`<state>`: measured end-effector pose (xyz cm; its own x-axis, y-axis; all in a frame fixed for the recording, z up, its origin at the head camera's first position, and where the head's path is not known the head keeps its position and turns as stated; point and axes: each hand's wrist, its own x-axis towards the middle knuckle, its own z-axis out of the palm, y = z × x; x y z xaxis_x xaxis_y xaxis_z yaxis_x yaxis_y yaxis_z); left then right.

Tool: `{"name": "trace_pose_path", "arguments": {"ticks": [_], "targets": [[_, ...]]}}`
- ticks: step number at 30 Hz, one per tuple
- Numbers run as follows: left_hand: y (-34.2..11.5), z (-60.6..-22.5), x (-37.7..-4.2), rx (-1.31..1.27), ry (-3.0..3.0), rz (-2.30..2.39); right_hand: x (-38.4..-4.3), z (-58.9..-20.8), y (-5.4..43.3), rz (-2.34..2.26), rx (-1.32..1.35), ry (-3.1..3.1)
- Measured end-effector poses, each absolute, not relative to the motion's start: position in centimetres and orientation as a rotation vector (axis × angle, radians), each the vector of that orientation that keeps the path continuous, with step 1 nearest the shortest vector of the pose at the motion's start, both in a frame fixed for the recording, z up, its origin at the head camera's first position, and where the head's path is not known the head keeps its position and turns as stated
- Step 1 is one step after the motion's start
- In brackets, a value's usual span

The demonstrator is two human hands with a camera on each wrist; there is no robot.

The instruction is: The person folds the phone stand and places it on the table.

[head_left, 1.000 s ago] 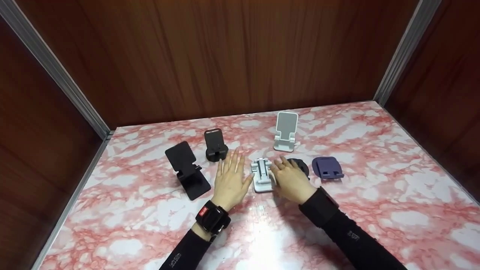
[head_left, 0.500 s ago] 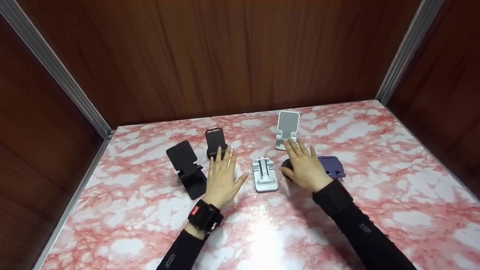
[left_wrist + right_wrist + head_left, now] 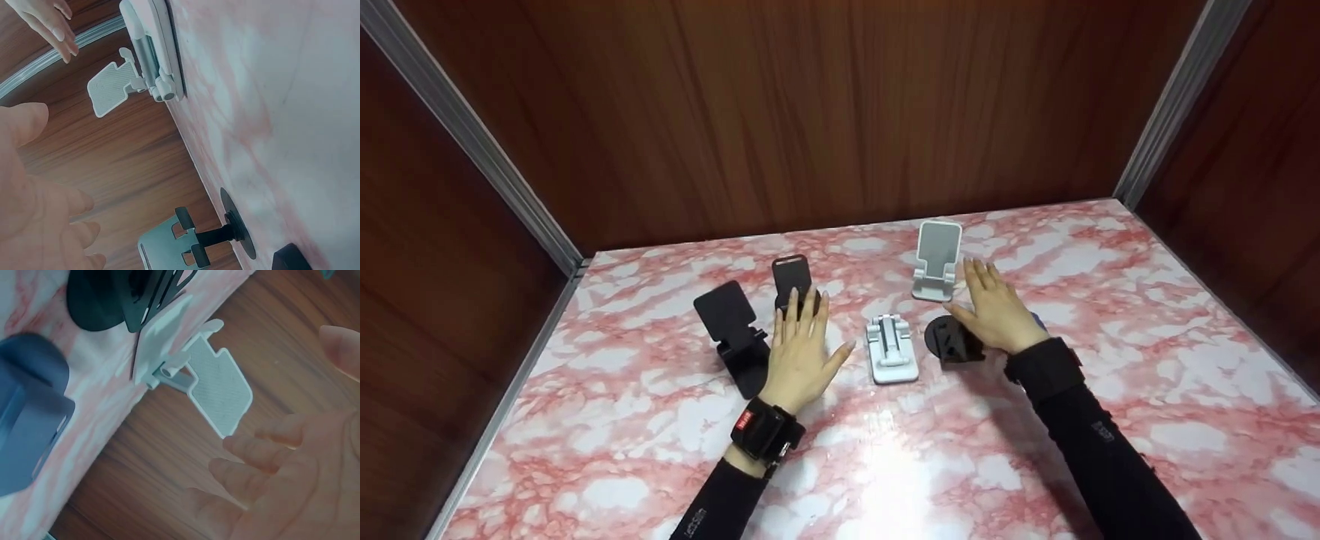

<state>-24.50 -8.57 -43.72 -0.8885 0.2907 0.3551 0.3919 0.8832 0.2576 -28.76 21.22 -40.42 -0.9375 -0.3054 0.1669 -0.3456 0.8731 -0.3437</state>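
Note:
My left hand (image 3: 801, 360) hovers palm down with spread fingers, overlapping the small black phone stand (image 3: 792, 276) in the head view. Left of it stands a larger black phone stand (image 3: 726, 311), unfolded and partly hidden by the hand. On the right, my right hand (image 3: 999, 311) is held out flat above the table, fingers straight, holding nothing. Beneath it a folded round-based black phone stand (image 3: 949, 339) shows, while the purple phone stand (image 3: 34, 410) is mostly covered in the head view. Between the hands lies a folded white phone stand (image 3: 892, 349).
Behind, an unfolded white-and-grey phone stand (image 3: 937, 259) stands upright near the right fingertips. The red-and-white marbled table (image 3: 660, 450) is bounded by brown wood-grain panels (image 3: 840, 112) with metal corner strips.
My right hand has moved right and away from the folded white stand, uncovering the round black one and covering the purple one. My left hand has shifted slightly left. The stands stay put.

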Motion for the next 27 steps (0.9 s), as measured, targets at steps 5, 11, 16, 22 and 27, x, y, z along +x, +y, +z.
{"name": "trace_pose_path", "arguments": {"ticks": [5,11,16,22,27], "targets": [[-8.6,-43.6,-24.5,-0.512,-2.761,-0.468,-30.2,-40.0,20.8,0.726,0.512,-2.969],[-8.5,-43.7,-24.4,-0.52,-2.766,-0.47,-32.0,-39.4,20.4,0.799,0.405,-3.006],[-8.5,-44.0,-24.4,-0.54,-2.755,-0.487,-33.3,-39.0,20.5,0.888,0.357,-3.027],[-8.4,-44.0,-24.4,-0.553,-2.756,-0.523,-34.9,-39.4,20.9,1.089,0.384,-2.963],[-8.4,-43.8,-24.3,-0.554,-2.773,-0.553,-36.0,-39.9,21.0,1.188,0.375,-2.876]]}}
